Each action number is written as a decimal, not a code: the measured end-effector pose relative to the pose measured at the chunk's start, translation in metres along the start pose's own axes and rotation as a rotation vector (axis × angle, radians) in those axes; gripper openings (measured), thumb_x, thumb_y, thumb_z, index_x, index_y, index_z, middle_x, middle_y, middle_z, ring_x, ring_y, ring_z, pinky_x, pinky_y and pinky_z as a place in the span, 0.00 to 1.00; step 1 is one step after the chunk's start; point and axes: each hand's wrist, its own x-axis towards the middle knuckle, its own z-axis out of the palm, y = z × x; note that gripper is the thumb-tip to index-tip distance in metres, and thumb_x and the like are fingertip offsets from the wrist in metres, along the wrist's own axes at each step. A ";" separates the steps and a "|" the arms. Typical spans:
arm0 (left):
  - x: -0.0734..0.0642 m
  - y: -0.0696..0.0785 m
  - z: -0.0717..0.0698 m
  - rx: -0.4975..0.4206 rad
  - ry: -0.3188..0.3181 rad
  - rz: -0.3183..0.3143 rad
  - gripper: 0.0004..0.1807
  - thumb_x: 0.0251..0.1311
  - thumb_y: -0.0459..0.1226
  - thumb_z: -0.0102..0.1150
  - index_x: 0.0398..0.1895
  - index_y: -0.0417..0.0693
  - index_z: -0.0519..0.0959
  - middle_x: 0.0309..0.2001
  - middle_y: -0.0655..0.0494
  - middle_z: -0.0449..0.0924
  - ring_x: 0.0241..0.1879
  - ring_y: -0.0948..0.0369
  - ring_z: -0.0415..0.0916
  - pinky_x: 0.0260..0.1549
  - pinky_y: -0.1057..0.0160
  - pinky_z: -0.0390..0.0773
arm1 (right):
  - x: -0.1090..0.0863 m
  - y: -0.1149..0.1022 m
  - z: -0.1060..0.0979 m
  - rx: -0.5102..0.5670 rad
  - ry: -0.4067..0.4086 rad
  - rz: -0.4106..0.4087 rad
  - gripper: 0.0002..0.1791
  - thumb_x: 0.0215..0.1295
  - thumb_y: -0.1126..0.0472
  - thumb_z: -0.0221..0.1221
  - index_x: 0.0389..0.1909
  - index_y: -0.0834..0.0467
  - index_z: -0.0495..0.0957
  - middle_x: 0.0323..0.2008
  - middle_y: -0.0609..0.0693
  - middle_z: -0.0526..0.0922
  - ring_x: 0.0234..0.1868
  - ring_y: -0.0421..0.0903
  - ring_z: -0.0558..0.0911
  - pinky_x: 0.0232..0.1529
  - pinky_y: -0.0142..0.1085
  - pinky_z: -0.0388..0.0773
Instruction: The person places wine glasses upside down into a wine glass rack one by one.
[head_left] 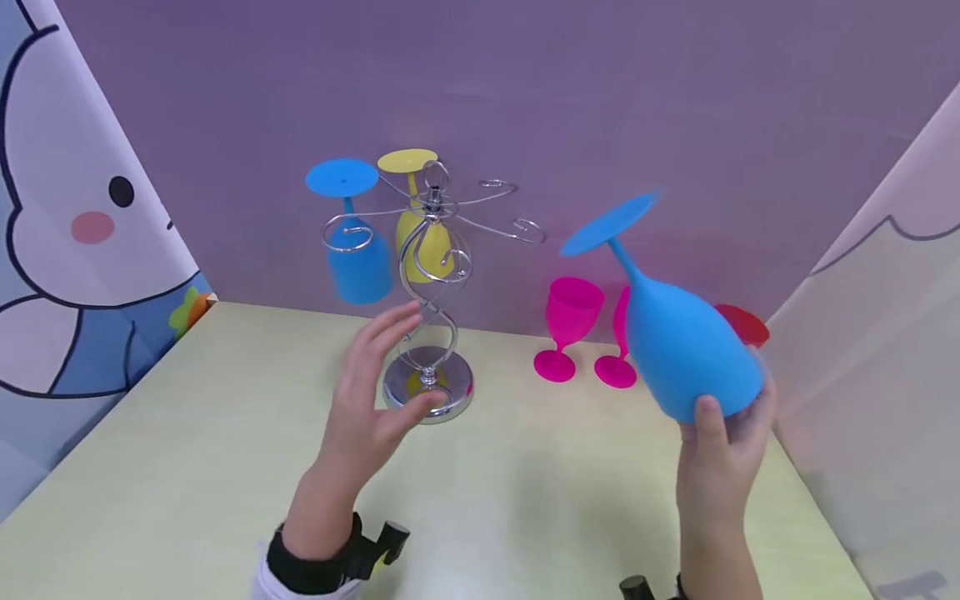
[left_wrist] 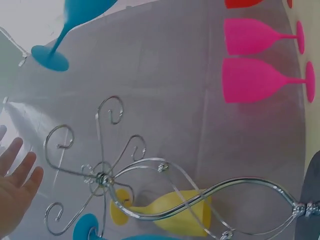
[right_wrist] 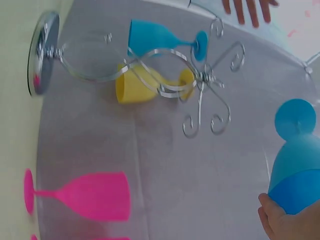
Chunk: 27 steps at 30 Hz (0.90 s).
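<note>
A blue wine glass [head_left: 686, 350], tilted with its foot up and to the left, is held near the rim by my right hand [head_left: 723, 442]. My left hand [head_left: 367, 392] is in front of a chrome wine glass rack [head_left: 428, 379], thumb and fingers spread apart, holding nothing. Upside down on the rack's curled arms hang another blue wine glass [head_left: 360, 267] at the left and a yellow wine glass [head_left: 426, 250] behind. The arms on the rack's right side carry no glass. In the right wrist view, the held blue glass [right_wrist: 295, 155] shows its open mouth.
Two pink wine glasses [head_left: 573, 308] stand upright at the back of the pale table [head_left: 495, 500]. A red wine glass [head_left: 742, 323] is partly hidden behind my right hand and the blue glass. A purple backdrop [head_left: 600, 100] rises behind, with a cartoon panel [head_left: 82, 208] at the left.
</note>
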 end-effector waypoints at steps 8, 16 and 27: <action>-0.010 -0.001 0.020 -0.145 -0.059 -0.174 0.37 0.54 0.57 0.56 0.63 0.48 0.62 0.63 0.50 0.62 0.61 0.57 0.57 0.57 0.52 0.68 | -0.025 0.010 0.019 -0.129 -0.034 0.273 0.31 0.63 0.52 0.52 0.65 0.45 0.51 0.64 0.51 0.56 0.62 0.54 0.59 0.50 0.38 0.75; -0.019 0.000 0.035 -0.179 -0.211 -0.361 0.41 0.52 0.55 0.59 0.68 0.57 0.54 0.66 0.54 0.54 0.64 0.60 0.53 0.59 0.50 0.65 | -0.043 0.021 0.027 -0.107 -0.097 0.448 0.30 0.65 0.49 0.50 0.65 0.45 0.52 0.63 0.50 0.56 0.62 0.54 0.59 0.50 0.38 0.75; -0.019 0.002 0.052 -0.320 -0.262 -0.417 0.42 0.52 0.56 0.58 0.68 0.57 0.52 0.67 0.57 0.55 0.63 0.61 0.57 0.58 0.56 0.67 | -0.066 0.043 0.033 0.204 -0.183 0.657 0.33 0.66 0.43 0.44 0.67 0.47 0.44 0.64 0.53 0.52 0.63 0.58 0.58 0.54 0.48 0.71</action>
